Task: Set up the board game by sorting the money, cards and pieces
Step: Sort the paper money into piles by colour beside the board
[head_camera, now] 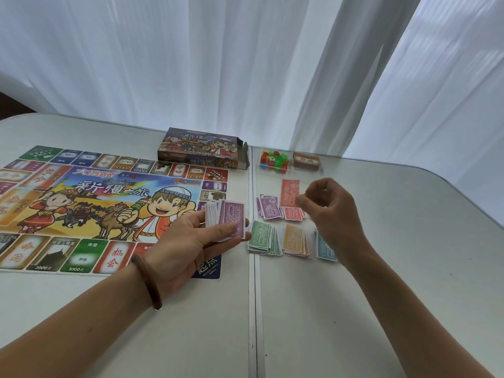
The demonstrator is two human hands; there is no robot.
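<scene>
Fingers (246, 237) and thumb of the left hand (191, 241) clasp the unsorted stack (231, 218), a purple 5000 uppermost, over the board's right edge. The curled fingertips of the right hand (331, 211) appear to pinch a red note (290, 192) raised above the red pile (294, 214).
Table (381, 296): seam down the middle.
Board (95, 208): left half.
Box (201, 147): far edge, just left of the seam.
Piles, right of the seam: purple pile (268, 208) and red pile behind; green pile (263, 238), orange pile (296, 240) and blue pile (326, 249) in front, the blue partly hidden by the wrist.
Cards (306, 160) and pieces (272, 159): far edge.
Advice: lay the note flat and square on the red pile without brushing the purple pile just beside it. Thumb off one note at a time and check its printed value before placing.
</scene>
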